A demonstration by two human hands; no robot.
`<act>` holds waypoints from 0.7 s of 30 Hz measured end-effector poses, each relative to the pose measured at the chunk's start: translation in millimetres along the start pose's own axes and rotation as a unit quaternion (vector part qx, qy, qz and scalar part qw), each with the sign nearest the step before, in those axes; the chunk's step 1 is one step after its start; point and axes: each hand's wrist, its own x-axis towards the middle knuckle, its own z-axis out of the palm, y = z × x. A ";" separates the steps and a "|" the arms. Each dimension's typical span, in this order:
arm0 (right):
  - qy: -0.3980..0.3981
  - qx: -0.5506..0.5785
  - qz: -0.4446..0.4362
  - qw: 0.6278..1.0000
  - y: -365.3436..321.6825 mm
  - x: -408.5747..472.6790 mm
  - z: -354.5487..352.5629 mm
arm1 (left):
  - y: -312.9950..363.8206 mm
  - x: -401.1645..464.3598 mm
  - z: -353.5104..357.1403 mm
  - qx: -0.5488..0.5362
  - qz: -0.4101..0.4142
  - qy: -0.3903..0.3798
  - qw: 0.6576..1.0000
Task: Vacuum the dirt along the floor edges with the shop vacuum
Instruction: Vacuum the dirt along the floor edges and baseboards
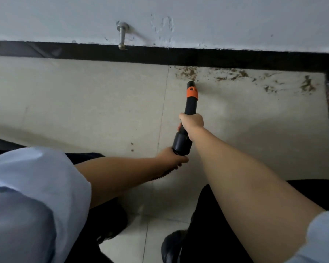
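Over on the left, a pale blue sleeve [32,186] is filling the near corner, and from it the bare left forearm is reaching across toward the middle of the floor [84,103]. Up on the white wall [235,19], a metal door stop [122,36] is sticking out just above the black baseboard [217,57]. The left hand [172,156] is curling its grip around the ribbed black hose [164,174], right where the hose is meeting the wide black cuff at the back of the vacuum wand [188,114]. Just past it, the right hand [192,123] is closing its grip around the wand's black shaft, below the orange collar. The wand is pointing away from the person toward the wall, with its dark nozzle tip sitting at the near edge of a patch of brown dirt [186,73] beside the baseboard. More dirt is trailing rightward along the floor edge, thinning into scattered clumps toward the corner, where the baseboard is turning down the right side. Down low, 2 dark shoes are showing on the pale tiles between the arms.
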 end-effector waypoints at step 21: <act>-0.008 -0.076 0.002 0.997 -43.5 10.7 31.5 | 7.5 28.1 -19.9 -0.177 0.033 -0.031 0.983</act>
